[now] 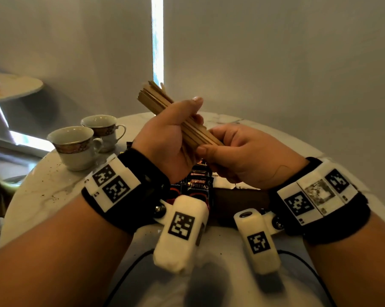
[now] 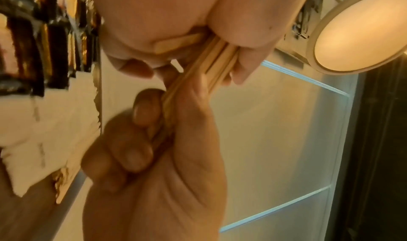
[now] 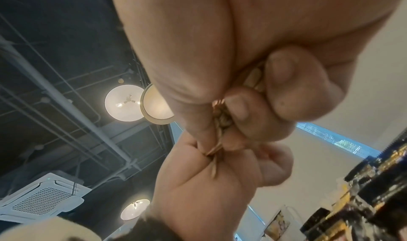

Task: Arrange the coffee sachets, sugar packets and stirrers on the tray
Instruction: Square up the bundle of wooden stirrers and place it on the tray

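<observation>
Both hands are up over the round white marble table (image 1: 54,191), sharing one bundle of flat, pale wooden stirrers (image 1: 156,96). Going from my left: two white teacups with patterned gold-brown bands (image 1: 74,145) stand at about ten o'clock on the table, touching nothing I hold. Next comes my left hand (image 1: 165,138), fingers and thumb curled round the middle of the bundle, whose far end fans out toward eleven o'clock above the table. Under my wrists, at roughly six o'clock from the bundle, black coffee sachets with red and gold print (image 1: 198,187) lie on the dark brown wooden tray (image 1: 240,202), with the white paper sugar packets (image 2: 55,123) just beside them in the left wrist view. My right hand (image 1: 242,156) sits at about four o'clock from the left one, thumb and curled fingers pinching the near end of the stirrers; the right wrist view shows the stick ends pressed between those fingertips (image 3: 237,107).
</observation>
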Available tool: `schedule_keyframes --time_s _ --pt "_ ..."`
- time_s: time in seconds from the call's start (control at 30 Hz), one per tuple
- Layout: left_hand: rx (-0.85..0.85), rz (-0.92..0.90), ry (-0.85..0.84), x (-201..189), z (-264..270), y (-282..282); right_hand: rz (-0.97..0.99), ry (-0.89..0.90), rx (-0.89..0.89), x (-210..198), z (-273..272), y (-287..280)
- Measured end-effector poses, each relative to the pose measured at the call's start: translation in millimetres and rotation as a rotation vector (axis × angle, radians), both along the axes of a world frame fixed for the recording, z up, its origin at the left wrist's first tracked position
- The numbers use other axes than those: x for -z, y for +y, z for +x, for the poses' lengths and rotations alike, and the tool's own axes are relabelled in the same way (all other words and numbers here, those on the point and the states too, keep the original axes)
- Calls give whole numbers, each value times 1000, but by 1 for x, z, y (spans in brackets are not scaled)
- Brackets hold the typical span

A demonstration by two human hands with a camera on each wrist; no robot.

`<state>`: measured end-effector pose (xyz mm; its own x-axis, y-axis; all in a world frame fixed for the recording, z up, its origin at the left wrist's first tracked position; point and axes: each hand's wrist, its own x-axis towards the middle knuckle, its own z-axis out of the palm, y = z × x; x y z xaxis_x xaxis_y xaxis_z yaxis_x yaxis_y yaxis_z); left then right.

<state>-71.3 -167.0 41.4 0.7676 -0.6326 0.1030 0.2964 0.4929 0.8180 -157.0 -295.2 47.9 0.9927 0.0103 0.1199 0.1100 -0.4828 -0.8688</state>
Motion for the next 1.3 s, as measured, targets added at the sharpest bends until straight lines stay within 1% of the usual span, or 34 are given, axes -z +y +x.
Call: schedule_keyframes --time_s 0.1,0.17,0.3,0.4,0.43,0.5,0.63,0.7,0.73,0.77,0.8,0.87,0.9,0.93,1.0,1.1,1.2,1.3 --pt "-59 -98 76 0 -4 -6 -41 5 15 1 3 3" --pt "-84 -106 74 2 -3 -7 -45 12 13 1 3 5" --pt "-144 -115 58 5 -6 -10 28 29 31 4 2 9" --pt "-131 -121 47 5 -5 -9 42 10 19 9 4 14" --pt "-113 -128 52 5 -4 -8 41 11 21 10 3 15" --pt "-38 -154 50 3 0 -5 116 16 15 8 1 16" --pt "140 -92 -55 4 4 2 349 80 59 -1 -5 5" --pt "177 -83 -81 4 3 3 504 88 53 -4 -6 6" --pt "175 -87 -86 4 2 3 540 86 45 -3 -6 8" --pt "170 -90 -89 3 1 3 534 77 59 -2 -6 10" --pt "169 -94 -102 2 1 4 481 44 105 -1 -5 8" --pt "162 -74 -158 1 1 5 348 -76 291 -3 -2 1" --pt "173 -55 -185 1 0 6 317 -139 382 -6 -2 -3" --pt "205 -39 -194 0 -1 6 323 -192 428 -9 -2 -7" --pt "308 7 -210 0 -6 6 372 -250 413 -13 -3 -11" --pt "396 112 -224 3 -14 2 384 -259 300 -11 -4 -7" --pt "430 202 -209 5 -17 -1 415 -273 322 -8 -1 -5" --pt "436 260 -202 6 -15 -2 511 -279 334 -4 3 -7"
